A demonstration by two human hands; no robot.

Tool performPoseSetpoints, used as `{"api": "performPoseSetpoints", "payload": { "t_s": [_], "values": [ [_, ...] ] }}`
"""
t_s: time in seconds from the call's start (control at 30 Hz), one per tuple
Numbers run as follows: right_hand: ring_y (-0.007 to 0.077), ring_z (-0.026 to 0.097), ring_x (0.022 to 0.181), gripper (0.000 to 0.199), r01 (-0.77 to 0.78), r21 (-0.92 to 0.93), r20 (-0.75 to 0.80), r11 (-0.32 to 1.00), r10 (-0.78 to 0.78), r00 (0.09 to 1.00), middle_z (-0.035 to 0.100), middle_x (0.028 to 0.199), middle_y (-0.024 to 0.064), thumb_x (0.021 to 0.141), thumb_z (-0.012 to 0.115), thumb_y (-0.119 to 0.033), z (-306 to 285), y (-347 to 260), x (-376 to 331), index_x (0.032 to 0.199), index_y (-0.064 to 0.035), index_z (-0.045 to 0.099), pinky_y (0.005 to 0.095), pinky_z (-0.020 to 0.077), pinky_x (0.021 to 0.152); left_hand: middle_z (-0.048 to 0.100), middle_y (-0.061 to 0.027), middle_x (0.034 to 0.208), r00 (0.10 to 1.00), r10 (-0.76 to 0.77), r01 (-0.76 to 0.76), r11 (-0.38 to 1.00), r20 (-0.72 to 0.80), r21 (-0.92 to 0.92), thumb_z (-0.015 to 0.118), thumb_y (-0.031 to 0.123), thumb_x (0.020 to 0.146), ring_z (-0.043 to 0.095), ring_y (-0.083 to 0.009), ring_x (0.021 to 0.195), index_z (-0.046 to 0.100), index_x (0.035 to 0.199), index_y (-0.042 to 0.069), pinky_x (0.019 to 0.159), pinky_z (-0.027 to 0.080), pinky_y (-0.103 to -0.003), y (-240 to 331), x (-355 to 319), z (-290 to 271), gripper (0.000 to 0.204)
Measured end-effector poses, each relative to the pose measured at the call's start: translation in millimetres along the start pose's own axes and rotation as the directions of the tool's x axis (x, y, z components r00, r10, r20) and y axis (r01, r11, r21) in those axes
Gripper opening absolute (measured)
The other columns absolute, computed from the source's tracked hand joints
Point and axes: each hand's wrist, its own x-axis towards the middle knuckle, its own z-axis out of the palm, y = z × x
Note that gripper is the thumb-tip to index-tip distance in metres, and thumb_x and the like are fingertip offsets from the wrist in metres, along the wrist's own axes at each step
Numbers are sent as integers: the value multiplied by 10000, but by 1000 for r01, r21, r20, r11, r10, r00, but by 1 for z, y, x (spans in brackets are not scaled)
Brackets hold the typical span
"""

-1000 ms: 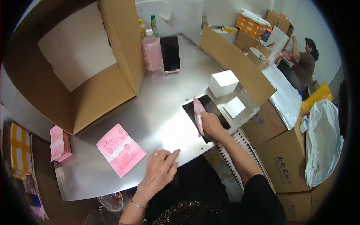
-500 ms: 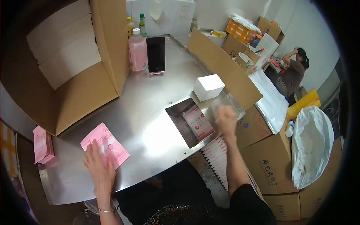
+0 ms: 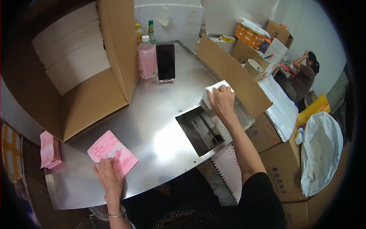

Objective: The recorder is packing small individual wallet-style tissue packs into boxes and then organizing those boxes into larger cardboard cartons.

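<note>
My left hand [image 3: 109, 176] is closed, its curled fingers pinching the near edge of a flat pink printed plastic packet [image 3: 108, 147] that lies on the steel table. My right hand [image 3: 222, 100] grips a white block [image 3: 206, 99] from above, at the far right of the table; its fingers cover much of the top. A rectangular opening [image 3: 194, 131] in the tabletop, nearer to me than the block, shows a dark inside with a metal bar. A pile of pink packets [image 3: 50, 150] sits at the table's left edge.
A large open carton [image 3: 95, 103] with white stacks [image 3: 76, 63] stands at the left. Behind are a pink bottle [image 3: 147, 59] and a phone [image 3: 166, 63]. A cardboard flap [image 3: 232, 70] borders the right side, with cartons [image 3: 284, 175] and a white bag [image 3: 322, 152] beyond. Another person [image 3: 305, 76] sits far right.
My right hand has moved up from beside the opening onto the white block. The pink-printed pack in the opening is gone from view. My left fingers have curled onto the packet's edge.
</note>
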Motion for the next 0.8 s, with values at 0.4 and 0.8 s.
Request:
{"api": "performPoseSetpoints", "payload": {
  "t_s": [0.4, 0.8],
  "values": [
    [288, 571, 924, 189, -47, 179, -118, 983, 69, 991, 626, 877, 106, 892, 629, -208, 5, 10, -9, 860, -50, 729, 449, 409, 792, 546, -133, 879, 930, 366, -363, 927, 22, -97, 649, 45, 819, 536, -337, 901, 633, 975, 72, 808, 432, -465, 76, 9, 9, 159],
    [341, 595, 959, 381, 106, 203, -294, 973, -43, 955, 634, 1005, 164, 756, 612, -4, -14, 1, -26, 1133, -22, 665, 463, 441, 826, 549, -177, 1008, 859, 499, -435, 828, 111, -354, 694, 97, 830, 530, -334, 920, 603, 1027, 18, 783, 427, -422, 120, 5, 56, 230]
  ]
}}
